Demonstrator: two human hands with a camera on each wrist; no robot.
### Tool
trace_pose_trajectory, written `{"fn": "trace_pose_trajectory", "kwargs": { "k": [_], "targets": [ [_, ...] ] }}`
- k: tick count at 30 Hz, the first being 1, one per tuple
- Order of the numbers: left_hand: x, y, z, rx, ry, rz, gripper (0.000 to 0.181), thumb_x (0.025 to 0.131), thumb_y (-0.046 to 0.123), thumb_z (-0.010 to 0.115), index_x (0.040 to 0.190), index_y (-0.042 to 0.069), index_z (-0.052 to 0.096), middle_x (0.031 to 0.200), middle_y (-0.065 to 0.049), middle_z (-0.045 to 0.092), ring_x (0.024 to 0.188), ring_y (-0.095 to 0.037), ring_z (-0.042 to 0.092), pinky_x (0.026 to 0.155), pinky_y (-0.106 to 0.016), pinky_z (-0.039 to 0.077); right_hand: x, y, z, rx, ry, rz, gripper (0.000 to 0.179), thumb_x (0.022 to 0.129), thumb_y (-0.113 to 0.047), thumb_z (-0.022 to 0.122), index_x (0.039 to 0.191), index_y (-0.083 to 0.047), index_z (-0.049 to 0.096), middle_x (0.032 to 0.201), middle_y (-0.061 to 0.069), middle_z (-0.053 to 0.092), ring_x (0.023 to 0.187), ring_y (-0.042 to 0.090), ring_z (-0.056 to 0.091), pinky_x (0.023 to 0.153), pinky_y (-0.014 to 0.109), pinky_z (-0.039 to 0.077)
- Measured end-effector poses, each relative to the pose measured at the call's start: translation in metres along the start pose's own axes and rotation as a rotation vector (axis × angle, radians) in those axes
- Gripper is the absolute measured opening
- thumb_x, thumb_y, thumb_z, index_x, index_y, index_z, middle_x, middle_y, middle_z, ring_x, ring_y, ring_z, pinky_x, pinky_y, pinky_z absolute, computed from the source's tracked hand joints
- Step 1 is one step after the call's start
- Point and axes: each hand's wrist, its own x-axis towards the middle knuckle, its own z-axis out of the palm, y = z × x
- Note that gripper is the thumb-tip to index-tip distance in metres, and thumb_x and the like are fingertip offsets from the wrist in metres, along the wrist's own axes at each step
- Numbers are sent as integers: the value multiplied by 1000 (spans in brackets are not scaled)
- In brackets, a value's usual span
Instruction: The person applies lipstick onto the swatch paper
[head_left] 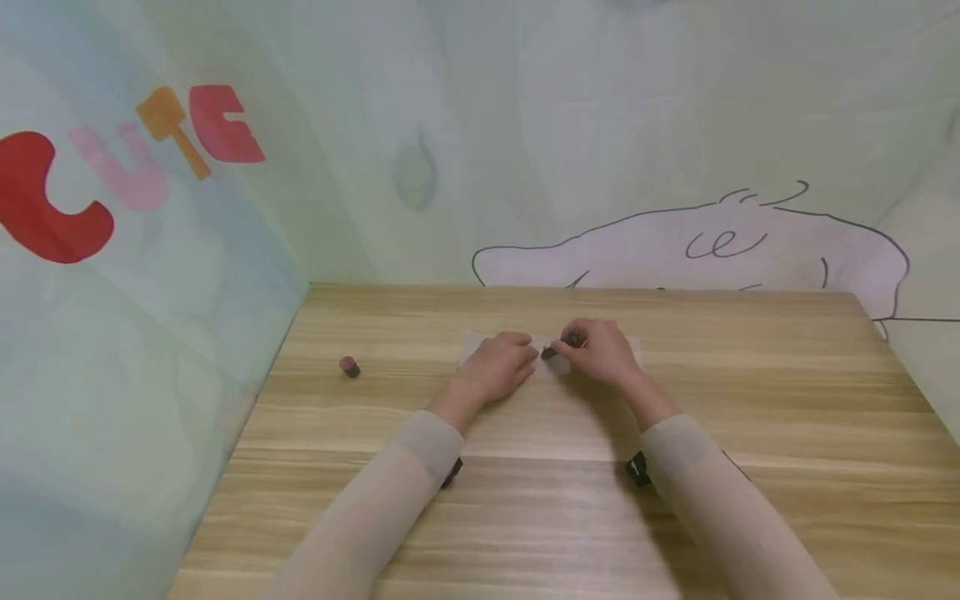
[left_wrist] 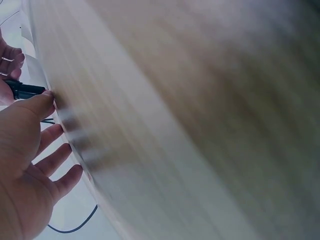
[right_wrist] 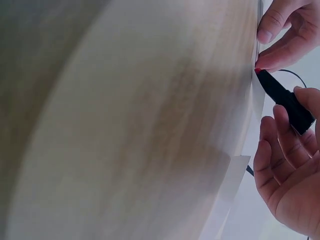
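A sheet of white paper [head_left: 472, 342] lies flat on the wooden table, partly hidden under both hands. My left hand [head_left: 501, 365] rests on its left part, fingers spread and fingertips pressing down. In my right hand [head_left: 602, 350] I hold a short black marker [right_wrist: 286, 100], pinched between thumb and fingers. It tilts, with its red tip down at the paper, close to the left fingertips. The left wrist view also shows my left hand [left_wrist: 30, 160] with its fingertips at the surface. Off to the left on the table lies a small dark cap [head_left: 349, 367] with a reddish end.
The wood-grain table [head_left: 525, 517] reaches back to a printed curtain [head_left: 420, 100], which also runs along the left side. Black wrist gear shows beneath each sleeve [head_left: 420, 454].
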Motion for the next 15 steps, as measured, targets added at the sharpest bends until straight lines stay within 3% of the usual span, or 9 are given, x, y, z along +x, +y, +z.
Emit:
{"fn": "trace_pose_trajectory", "kwargs": {
  "k": [11, 15],
  "targets": [
    [2, 0, -1, -11, 1, 5, 32, 103, 24, 60, 130, 10, 67, 146, -14, 55, 137, -30, 49, 114, -43, 39, -2, -3, -4, 23, -62, -21, 17, 91, -26, 76, 92, -9, 76, 86, 3, 73, 73, 19, 62, 67, 35, 51],
    [2, 0, 0, -6, 1, 9, 30, 103, 25, 60, 128, 11, 69, 145, -14, 55, 136, -30, 49, 113, -45, 41, -3, -2, -6, 81, -56, 30, 17, 93, -29, 73, 95, -12, 75, 90, 1, 74, 75, 19, 63, 67, 33, 51]
  ]
}}
